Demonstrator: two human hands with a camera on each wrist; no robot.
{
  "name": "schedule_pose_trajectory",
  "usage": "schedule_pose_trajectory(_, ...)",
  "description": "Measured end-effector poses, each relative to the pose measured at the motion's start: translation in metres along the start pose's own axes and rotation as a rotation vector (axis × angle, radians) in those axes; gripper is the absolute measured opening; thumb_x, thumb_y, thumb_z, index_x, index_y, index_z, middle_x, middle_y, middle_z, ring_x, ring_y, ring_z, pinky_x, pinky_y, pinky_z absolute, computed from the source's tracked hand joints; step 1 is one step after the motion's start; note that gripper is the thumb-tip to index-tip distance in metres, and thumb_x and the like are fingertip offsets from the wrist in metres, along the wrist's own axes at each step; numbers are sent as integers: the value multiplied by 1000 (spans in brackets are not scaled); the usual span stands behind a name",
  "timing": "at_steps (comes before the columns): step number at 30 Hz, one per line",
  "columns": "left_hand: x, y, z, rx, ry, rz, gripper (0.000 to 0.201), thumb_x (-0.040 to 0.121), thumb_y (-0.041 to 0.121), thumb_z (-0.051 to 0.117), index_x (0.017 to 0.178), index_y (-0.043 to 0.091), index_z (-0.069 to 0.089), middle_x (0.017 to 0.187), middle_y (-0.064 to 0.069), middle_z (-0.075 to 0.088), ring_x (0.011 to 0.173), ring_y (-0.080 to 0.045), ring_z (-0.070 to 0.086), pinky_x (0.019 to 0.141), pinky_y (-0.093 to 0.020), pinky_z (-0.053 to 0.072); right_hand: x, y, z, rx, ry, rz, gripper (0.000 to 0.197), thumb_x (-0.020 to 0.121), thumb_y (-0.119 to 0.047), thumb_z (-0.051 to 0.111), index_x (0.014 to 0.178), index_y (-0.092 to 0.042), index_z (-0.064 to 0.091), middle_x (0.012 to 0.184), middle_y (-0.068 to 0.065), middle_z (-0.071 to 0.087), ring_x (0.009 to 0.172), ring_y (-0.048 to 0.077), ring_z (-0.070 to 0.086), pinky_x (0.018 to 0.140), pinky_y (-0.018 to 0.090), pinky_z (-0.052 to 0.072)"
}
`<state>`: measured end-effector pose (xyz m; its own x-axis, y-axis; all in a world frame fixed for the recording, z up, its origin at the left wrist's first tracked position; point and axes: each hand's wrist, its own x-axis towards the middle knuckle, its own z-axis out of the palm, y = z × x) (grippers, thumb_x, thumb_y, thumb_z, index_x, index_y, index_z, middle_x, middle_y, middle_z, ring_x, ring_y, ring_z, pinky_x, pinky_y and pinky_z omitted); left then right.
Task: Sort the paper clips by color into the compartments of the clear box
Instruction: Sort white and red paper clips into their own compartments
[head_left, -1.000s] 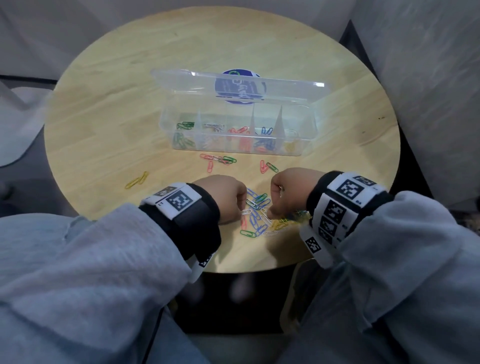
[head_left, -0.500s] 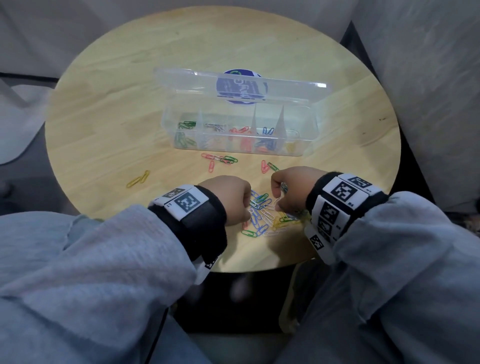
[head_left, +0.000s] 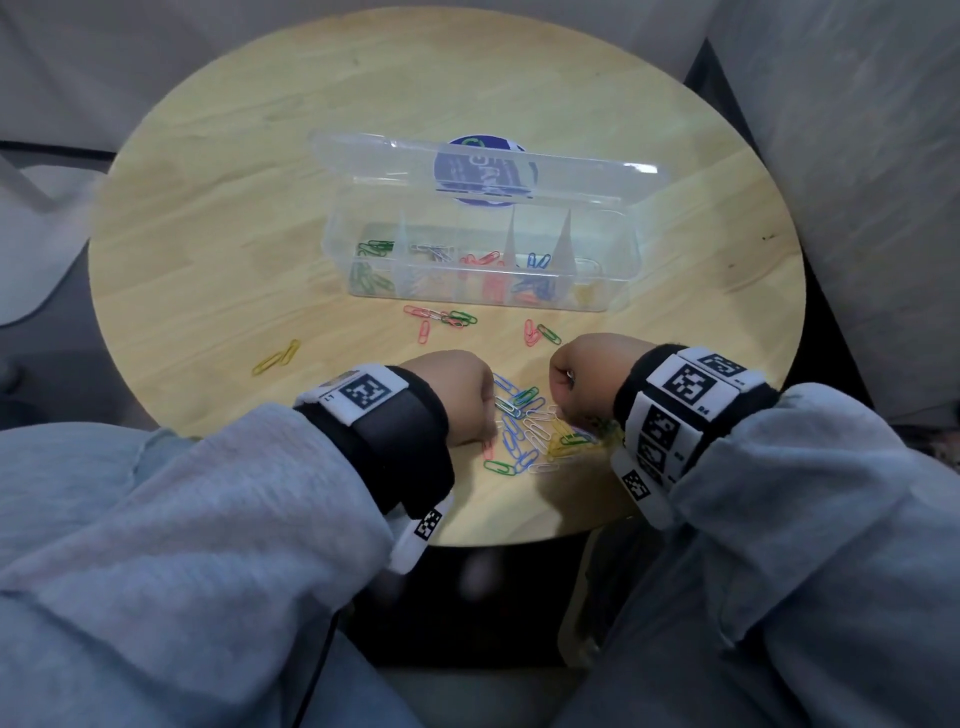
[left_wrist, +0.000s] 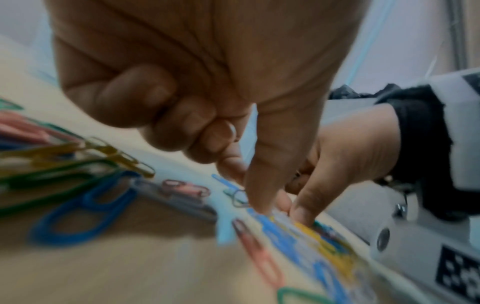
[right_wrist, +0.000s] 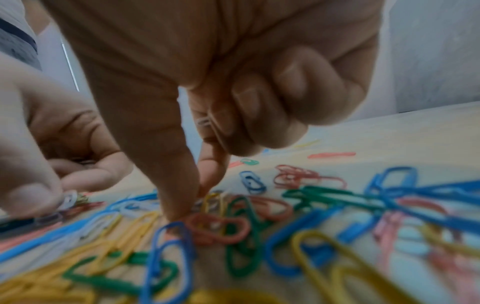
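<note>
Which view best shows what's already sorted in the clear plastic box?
The head view: the clear plastic box sits whole, its colours separated by compartment. Neither wrist view shows it clearly; both are filled with fingers and loose clips.

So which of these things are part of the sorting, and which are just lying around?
Part of the job:
- clear plastic compartment box, lid open
- mixed pile of coloured paper clips
- loose pink and green clips
- two yellow clips
- left hand, right hand

Just there:
- round wooden table
- blue round sticker
</note>
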<state>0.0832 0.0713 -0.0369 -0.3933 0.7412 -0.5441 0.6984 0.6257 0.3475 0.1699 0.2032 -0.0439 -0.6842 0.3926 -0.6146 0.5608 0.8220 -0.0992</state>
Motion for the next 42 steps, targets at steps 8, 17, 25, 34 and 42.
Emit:
schedule_pose_trajectory(8,1,-14,-28,-734,-35,-67,24,81,10,56,59,16,46,64,-4,53,48,-11,44,40,-13,33,-1,9,-6,181,-2,26,15,69,-16,66,59,-18,56,57,-4,57,61,18,55,67,29,51)
schedule_pose_trajectory(17,0,-25,-41,-1279,53,-71,31,86,-4,34,62,16,39,60,-6,49,34,-7,44,38,-11,33,0,21,-18,945,-27,-57,28,81,13,51,64,-8,44,55,14,59,52,24,50,53,29,46)
schedule_pose_trajectory(25,0,-27,-46,-1451,12,-107,11,92,16,46,87,10,54,83,-15,62,63,-20,64,55,-23,57,3,16,-21,1247,-51,-11,31,88,13,34,71,-4,53,48,13,53,39,19,49,37,16,44)
schedule_pose_trajectory(34,1,-31,-49,-1420,16,-105,21,95,24,42,87,11,56,87,-13,63,75,-21,62,60,-23,57,1,8,-18,1200,-108,-45,19,92,-2,47,74,-8,50,46,5,47,38,16,42,46,25,36)
schedule_pose_trajectory(42,-2,-50,-83,-1674,215,-31,31,95,26,33,88,9,58,97,-15,57,92,-24,59,79,-29,50,2,-15,-44,1388,16,-51,29,89,14,30,81,-4,52,73,11,49,63,19,54,49,17,49)
